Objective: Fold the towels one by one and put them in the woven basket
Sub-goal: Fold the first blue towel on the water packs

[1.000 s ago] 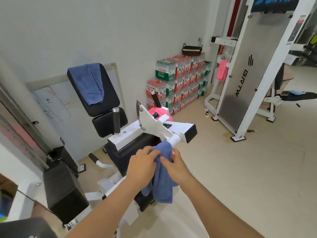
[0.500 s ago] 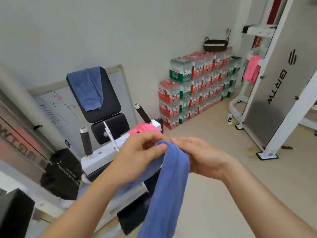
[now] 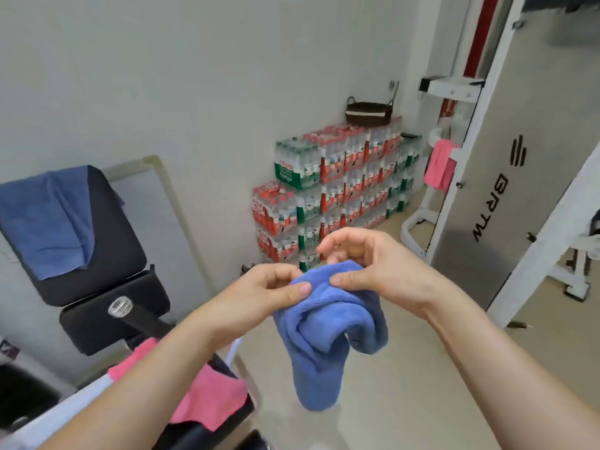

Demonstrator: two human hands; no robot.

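Against the far wall, the woven basket (image 3: 369, 112) sits atop stacked water cases (image 3: 341, 190), well ahead of you and nearer your right hand (image 3: 367, 267). That hand and your left hand (image 3: 259, 297) both pinch the bunched top of the blue towel (image 3: 324, 336), fingers curled; its length hangs straight down beneath them, unfolded.

Basket (image 3: 369, 112) atop bottle packs (image 3: 337, 190)

Bright even indoor light, soft faint shadows, slight overall motion blur, wide-angle bending at the edges
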